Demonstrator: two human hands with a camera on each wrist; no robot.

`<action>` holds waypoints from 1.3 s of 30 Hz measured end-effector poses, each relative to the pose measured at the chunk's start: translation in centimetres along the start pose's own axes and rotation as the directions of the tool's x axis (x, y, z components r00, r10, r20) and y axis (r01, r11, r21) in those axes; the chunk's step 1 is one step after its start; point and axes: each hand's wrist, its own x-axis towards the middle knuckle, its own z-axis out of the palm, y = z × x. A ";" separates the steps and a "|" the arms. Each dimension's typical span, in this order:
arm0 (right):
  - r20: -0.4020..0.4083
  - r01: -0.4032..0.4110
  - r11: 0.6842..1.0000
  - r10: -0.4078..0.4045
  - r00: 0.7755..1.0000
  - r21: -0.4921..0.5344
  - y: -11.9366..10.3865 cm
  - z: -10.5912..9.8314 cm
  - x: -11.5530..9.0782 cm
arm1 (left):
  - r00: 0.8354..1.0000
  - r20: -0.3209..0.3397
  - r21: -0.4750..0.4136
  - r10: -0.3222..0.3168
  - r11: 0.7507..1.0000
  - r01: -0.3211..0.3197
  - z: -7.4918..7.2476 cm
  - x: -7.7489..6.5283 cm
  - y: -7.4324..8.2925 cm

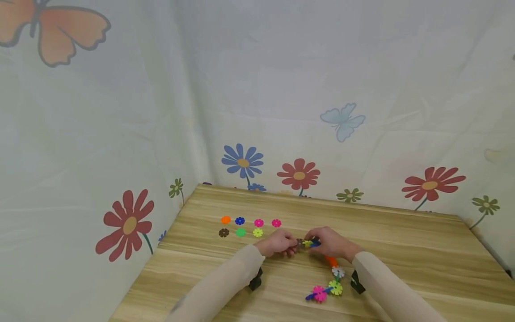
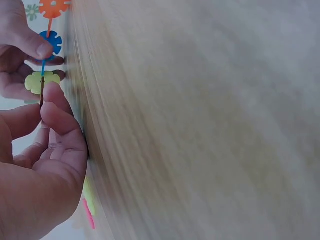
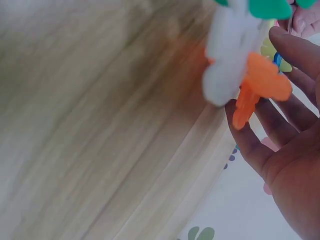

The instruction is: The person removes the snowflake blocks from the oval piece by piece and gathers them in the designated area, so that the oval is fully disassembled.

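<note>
My left hand [image 1: 279, 243] pinches a brown snowflake disc [image 1: 299, 242] between thumb and fingertips. In the left wrist view, that disc is edge-on and meets a yellow snowflake disc [image 2: 34, 83]; how deeply they interlock cannot be told. My right hand [image 1: 331, 243] holds the chain's end, its thumb on a blue disc [image 2: 56, 42] that joins the yellow one. From there the chain runs through orange discs [image 3: 267, 80], a white disc [image 3: 225, 55], a yellow-green disc [image 1: 335, 288] and a pink disc [image 1: 319, 293] to a dark blue one [image 1: 309, 297].
Left of my hands, loose discs lie in two rows on the wooden table [image 1: 193, 250]: among them orange [image 1: 225, 219], blue [image 1: 239, 221], pink [image 1: 259, 222], brown [image 1: 223, 232], green [image 1: 240, 232] and yellow [image 1: 258, 232]. A flower-printed curtain [image 1: 273, 98] stands behind the table.
</note>
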 end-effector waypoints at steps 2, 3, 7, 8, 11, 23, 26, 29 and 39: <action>-0.003 0.006 1.000 -0.006 1.000 -0.008 0.1 -0.1 -0.2 | 1.000 0.000 0.002 0.001 1.000 -0.001 -0.1 0.0 0.0; -0.005 0.011 1.000 -0.011 1.000 -0.010 0.1 -0.2 -0.3 | 1.000 0.000 0.002 0.001 1.000 -0.001 -0.1 -0.1 0.0; -0.005 0.018 1.000 -0.018 1.000 -0.009 0.4 -0.2 -0.5 | 1.000 0.001 0.005 0.001 1.000 -0.001 -0.2 -0.1 0.0; -0.003 0.012 1.000 -0.012 1.000 -0.012 0.4 -0.2 -0.5 | 1.000 0.004 0.004 0.002 1.000 -0.002 -0.3 -0.1 0.0; 0.006 -0.018 1.000 0.018 1.000 0.005 0.5 -0.2 -0.5 | 1.000 0.013 0.003 0.002 1.000 -0.002 -0.4 -0.1 -0.1; 0.035 -0.056 0.997 0.055 0.998 0.048 0.1 -0.3 -0.5 | 1.000 0.025 -0.006 -0.006 1.000 0.006 -0.6 -0.3 -0.4; 0.033 -0.047 0.997 0.045 0.998 0.059 0.0 -0.2 -0.5 | 1.000 0.022 -0.014 0.003 1.000 -0.003 -0.7 -0.2 -0.3; 0.024 -0.029 0.997 0.027 0.999 0.065 -0.2 -0.3 -0.4 | 1.000 0.012 -0.026 0.013 1.000 -0.012 -0.6 -0.2 -0.2; 0.011 0.006 0.999 -0.006 1.000 0.051 -0.2 -0.1 0.0 | 1.000 -0.013 -0.062 0.008 0.998 -0.009 -0.3 0.1 -0.2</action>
